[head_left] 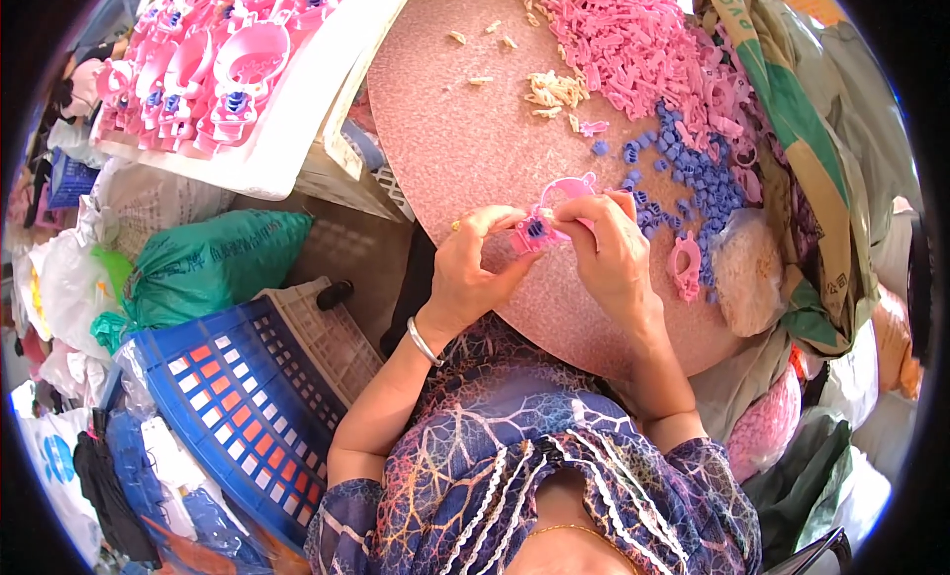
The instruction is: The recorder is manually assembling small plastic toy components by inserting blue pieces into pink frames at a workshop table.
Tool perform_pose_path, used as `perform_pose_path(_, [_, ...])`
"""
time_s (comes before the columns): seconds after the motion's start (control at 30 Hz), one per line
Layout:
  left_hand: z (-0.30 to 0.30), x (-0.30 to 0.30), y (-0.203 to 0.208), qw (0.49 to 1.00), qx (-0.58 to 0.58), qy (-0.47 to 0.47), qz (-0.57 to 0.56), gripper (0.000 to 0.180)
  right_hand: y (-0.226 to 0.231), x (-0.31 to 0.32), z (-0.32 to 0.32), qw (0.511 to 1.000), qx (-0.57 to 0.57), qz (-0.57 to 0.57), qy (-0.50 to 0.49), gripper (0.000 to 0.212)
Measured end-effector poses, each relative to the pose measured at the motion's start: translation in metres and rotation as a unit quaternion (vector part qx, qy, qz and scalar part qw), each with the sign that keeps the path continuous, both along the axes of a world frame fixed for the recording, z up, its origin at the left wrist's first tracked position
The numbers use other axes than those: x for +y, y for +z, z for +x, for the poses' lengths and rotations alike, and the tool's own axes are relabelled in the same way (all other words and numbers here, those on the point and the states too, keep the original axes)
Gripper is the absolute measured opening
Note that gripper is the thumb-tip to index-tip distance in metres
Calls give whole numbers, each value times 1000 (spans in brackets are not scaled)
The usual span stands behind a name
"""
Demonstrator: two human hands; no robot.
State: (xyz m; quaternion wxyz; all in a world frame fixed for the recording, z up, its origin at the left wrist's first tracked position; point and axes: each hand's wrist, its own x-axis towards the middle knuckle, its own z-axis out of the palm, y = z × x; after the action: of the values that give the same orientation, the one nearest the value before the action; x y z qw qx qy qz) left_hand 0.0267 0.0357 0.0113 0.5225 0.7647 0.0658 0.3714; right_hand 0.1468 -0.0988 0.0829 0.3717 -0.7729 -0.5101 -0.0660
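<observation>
Both hands meet over the near part of a round pinkish table [445,100]. Between them is a small pink plastic toy part [527,242] with a ring on its far side and a dark blue piece set in it. My left hand [469,268] pinches the near left end between thumb and fingers. My right hand [612,260] grips the right side close to the ring, its fingertips pressed on the part. Just right of my right hand lie loose small blue plastic pieces [708,184] and a single pink ring part [684,266].
A heap of pink plastic pieces [623,41] covers the far right of the table, near a few cream-coloured pieces [556,89]. A white tray [267,179] at the far left holds several pink ring parts. Lower left stands a blue basket [237,397]; sacks crowd the right edge.
</observation>
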Motion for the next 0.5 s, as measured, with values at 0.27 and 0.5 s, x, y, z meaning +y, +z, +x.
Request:
perform_pose_path(0.27, [1,1,5,1000,7,4,28,54,10,2,11,990,-89,-67,84,25])
perform_pose_path(0.5, [2,2,3,998,-1,-2,65,50,40,10,13,960,-187,-169,125,30])
